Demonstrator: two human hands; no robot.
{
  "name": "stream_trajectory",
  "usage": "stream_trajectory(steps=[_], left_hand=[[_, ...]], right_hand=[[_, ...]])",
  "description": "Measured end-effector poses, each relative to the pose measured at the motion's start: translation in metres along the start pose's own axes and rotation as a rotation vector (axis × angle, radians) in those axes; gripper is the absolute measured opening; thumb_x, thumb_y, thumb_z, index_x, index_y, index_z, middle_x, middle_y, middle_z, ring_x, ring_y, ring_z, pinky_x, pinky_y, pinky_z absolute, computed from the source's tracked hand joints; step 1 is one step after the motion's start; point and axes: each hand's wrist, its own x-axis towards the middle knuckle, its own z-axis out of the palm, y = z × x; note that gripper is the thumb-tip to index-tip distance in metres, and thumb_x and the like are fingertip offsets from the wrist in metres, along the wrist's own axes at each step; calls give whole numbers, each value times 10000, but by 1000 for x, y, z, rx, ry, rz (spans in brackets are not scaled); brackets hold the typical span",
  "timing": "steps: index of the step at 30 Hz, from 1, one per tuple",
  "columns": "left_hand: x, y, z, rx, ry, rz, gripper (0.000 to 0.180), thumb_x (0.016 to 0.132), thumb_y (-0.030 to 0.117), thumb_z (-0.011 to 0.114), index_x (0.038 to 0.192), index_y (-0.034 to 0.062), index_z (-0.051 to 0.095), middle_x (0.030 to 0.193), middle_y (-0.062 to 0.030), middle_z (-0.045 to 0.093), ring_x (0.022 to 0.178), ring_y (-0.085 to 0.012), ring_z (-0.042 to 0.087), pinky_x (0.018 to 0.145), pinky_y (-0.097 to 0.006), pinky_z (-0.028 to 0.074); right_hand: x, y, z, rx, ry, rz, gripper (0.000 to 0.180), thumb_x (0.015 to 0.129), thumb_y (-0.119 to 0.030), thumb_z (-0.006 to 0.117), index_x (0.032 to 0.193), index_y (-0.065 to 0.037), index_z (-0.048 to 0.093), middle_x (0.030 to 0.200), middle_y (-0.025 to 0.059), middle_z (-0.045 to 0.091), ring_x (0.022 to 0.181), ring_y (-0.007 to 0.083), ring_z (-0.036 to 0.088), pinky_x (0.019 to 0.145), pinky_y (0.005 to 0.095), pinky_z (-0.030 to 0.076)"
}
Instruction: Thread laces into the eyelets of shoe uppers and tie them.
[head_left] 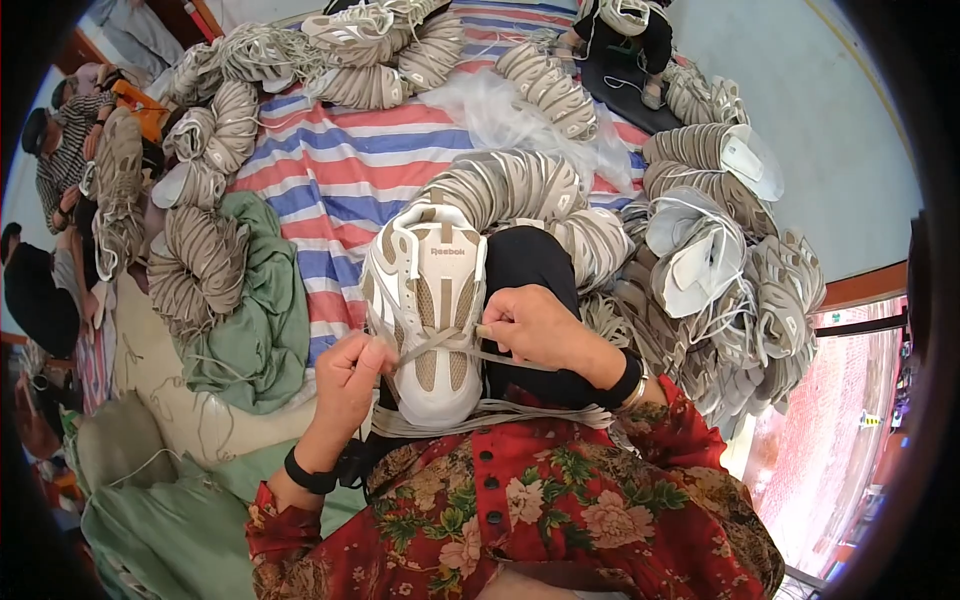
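Note:
A white and beige shoe upper [425, 300] rests on my lap, toe toward me. A flat beige lace [440, 343] runs across its front. My left hand [350, 375] pinches one end of the lace at the upper's left side. My right hand [535, 325] pinches the lace at the upper's right side, over a black cloth [530, 265]. More loose beige laces [480, 415] lie across my lap below the upper.
Stacks of matching beige uppers [700, 250] pile up to my right and across a red, white and blue striped sheet [350, 170]. A green cloth [260, 310] lies at left. Other people [70, 150] sit at far left and at the top [630, 35].

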Motion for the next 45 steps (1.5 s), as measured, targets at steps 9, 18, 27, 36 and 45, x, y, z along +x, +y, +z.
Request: stream_trajectory(steps=[9, 18, 27, 36, 45], left_hand=[[4, 2, 7, -86, 113, -50, 185, 922, 144, 575, 960, 3, 689, 789, -9, 641, 693, -63, 524, 617, -215, 406], [3, 7, 6, -203, 121, -213, 156, 878, 116, 642, 987, 8, 673, 773, 1, 640, 657, -51, 564, 566, -193, 425], [2, 18, 7, -119, 64, -135, 168, 844, 34, 646, 1005, -7, 673, 839, -41, 649, 712, -97, 619, 619, -218, 477], [11, 28, 16, 95, 125, 13, 102, 844, 31, 639, 940, 10, 669, 793, -21, 611, 689, -64, 554, 626, -203, 449], [17, 31, 24, -13, 140, -19, 131, 823, -26, 602, 945, 20, 587, 867, -15, 559, 747, -73, 527, 649, -212, 435]], right_hand=[[0, 31, 22, -699, 371, -808, 112, 792, -87, 630, 867, -37, 564, 759, 90, 543, 627, 245, 591, 485, 327, 470], [0, 18, 13, 20, 65, -255, 127, 849, -107, 614, 837, 8, 561, 673, 107, 599, 590, 200, 604, 558, 314, 474], [2, 17, 13, -20, 79, -281, 127, 832, -112, 604, 845, 6, 556, 688, 143, 602, 622, 273, 608, 589, 358, 470], [2, 27, 17, -56, 122, -391, 101, 887, -86, 590, 866, 2, 545, 694, 35, 569, 555, 85, 555, 488, 256, 466], [0, 25, 18, -78, 142, -389, 97, 866, -75, 592, 869, 9, 543, 686, 55, 570, 560, 110, 567, 500, 277, 480]])
